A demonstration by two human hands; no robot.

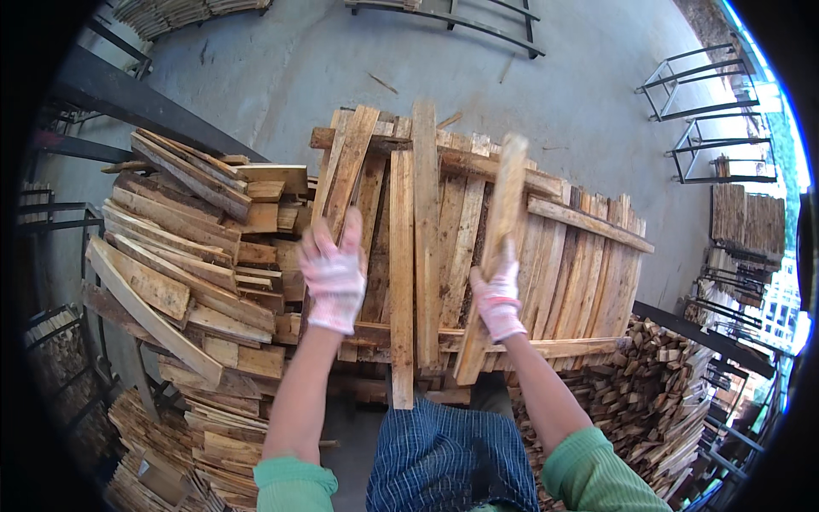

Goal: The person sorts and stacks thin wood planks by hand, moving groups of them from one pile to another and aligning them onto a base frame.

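Note:
My right hand (497,294), in a white and pink knit glove, is closed round a wooden slat (507,183). This slat is tilted over the stack, its far end blurred by motion. My left hand (333,277), gloved alike, is open with fingers spread at the near ends of two slanting slats (351,158). Whether its palm touches them I cannot tell. Between my hands two loose slats lie lengthwise, a shorter one (402,256) and a longer one (426,188). Beneath is a layer of side-by-side slats (580,282) with crosswise strips (589,224).
To the left rises an uneven pile of boards (179,247), close to my left arm. A heap of short wood pieces (640,384) sits at the near right. Dark metal beams (153,107) cross the far left. Metal frames (699,81) stand on the grey floor (299,60).

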